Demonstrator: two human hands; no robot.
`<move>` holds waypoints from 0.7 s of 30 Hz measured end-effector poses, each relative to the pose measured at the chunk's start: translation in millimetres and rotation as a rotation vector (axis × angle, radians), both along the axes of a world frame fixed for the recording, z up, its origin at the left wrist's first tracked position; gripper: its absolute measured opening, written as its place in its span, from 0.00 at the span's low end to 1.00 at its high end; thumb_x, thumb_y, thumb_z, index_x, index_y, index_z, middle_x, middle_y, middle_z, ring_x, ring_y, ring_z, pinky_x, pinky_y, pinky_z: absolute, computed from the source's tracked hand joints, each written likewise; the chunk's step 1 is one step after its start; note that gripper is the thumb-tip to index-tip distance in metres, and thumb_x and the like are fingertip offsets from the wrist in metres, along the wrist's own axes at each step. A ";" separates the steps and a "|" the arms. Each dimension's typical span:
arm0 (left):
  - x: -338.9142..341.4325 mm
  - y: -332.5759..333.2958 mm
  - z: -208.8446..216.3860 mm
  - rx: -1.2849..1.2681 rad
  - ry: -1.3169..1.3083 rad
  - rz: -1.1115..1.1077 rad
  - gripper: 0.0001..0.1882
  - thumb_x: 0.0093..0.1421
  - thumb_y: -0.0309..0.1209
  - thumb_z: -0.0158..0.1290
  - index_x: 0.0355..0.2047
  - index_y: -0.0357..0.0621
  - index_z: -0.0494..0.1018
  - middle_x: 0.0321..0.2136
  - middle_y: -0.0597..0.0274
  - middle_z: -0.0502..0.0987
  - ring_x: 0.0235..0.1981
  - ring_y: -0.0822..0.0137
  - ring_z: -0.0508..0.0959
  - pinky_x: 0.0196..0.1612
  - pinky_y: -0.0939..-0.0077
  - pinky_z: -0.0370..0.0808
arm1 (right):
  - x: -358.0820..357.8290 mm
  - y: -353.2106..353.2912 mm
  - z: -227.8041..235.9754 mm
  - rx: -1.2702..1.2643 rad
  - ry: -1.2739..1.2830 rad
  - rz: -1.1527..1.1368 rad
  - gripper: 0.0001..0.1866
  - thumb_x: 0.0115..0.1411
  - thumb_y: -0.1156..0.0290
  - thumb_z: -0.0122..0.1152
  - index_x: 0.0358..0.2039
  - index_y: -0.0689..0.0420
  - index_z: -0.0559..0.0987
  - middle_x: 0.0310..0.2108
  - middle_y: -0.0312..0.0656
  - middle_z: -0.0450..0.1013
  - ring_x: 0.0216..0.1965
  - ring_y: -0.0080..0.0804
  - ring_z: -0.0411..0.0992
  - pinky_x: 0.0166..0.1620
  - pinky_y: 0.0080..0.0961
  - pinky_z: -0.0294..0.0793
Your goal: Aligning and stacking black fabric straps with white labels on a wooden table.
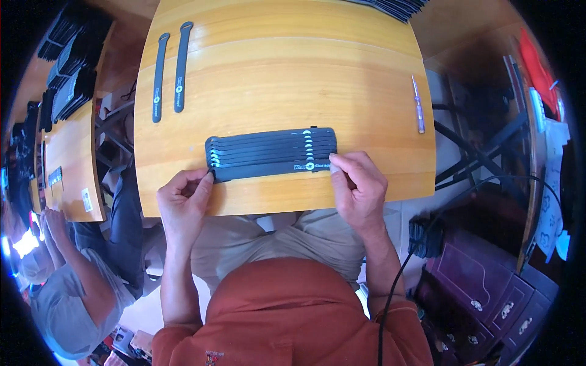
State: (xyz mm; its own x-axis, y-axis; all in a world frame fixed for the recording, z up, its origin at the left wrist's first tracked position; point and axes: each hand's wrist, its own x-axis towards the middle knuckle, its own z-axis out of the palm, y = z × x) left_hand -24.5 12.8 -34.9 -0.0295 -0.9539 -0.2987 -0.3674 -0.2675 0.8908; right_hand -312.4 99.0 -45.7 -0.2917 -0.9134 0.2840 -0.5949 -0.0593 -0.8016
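- Strap row: dark slotted straps, overlapped like shingles, slotted ends to the left; lies crosswise near the front edge of the wooden table.
- Left hand: nearly closed, thumb and fingers pinching the row's lower left corner.
- Right hand: thumb and forefinger drawn together on the row's lower right end; other fingers curled loosely.
- One loose strap far left on the tabletop, slotted end away from the person; second loose strap just right of it, roughly parallel, not touching.
- Slim screwdriver, purplish see-through handle, near the right edge, tip pointing away.
- Dark strap pile at the far edge, partly cut off by the frame.
- Left: co-worker seated by a neighbouring table bearing strap bundles.
- Lower right: purple drawer cabinet.
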 end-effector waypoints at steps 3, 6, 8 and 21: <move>-0.9 0.0 0.4 -0.024 -0.044 -0.011 0.05 0.66 0.24 0.62 0.38 0.34 0.83 0.21 0.72 0.77 0.20 0.84 0.69 0.22 0.86 0.62 | -1.0 0.2 -1.7 -0.024 0.018 0.007 0.12 0.58 0.86 0.62 0.42 0.64 0.84 0.33 0.49 0.78 0.29 0.41 0.79 0.32 0.32 0.77; -1.3 0.3 -0.4 -0.029 -0.037 -0.003 0.05 0.66 0.24 0.62 0.38 0.34 0.83 0.20 0.72 0.77 0.19 0.84 0.69 0.22 0.86 0.62 | -2.1 0.2 -3.6 -0.036 0.036 0.013 0.12 0.56 0.86 0.62 0.42 0.64 0.83 0.33 0.50 0.78 0.30 0.43 0.79 0.33 0.34 0.78; -1.0 0.3 -0.4 -0.061 -0.025 -0.011 0.04 0.66 0.24 0.62 0.38 0.34 0.83 0.20 0.72 0.77 0.19 0.85 0.69 0.22 0.86 0.62 | -2.3 -0.2 -4.3 -0.042 0.040 0.014 0.13 0.56 0.86 0.62 0.42 0.64 0.83 0.33 0.50 0.78 0.30 0.44 0.79 0.33 0.34 0.79; -1.0 1.1 0.9 -0.034 -0.042 -0.001 0.04 0.66 0.23 0.63 0.38 0.34 0.83 0.23 0.74 0.78 0.24 0.86 0.70 0.27 0.88 0.65 | 0.9 -0.5 -1.4 -0.013 0.019 -0.016 0.12 0.56 0.87 0.62 0.41 0.64 0.84 0.32 0.48 0.78 0.27 0.39 0.77 0.30 0.31 0.76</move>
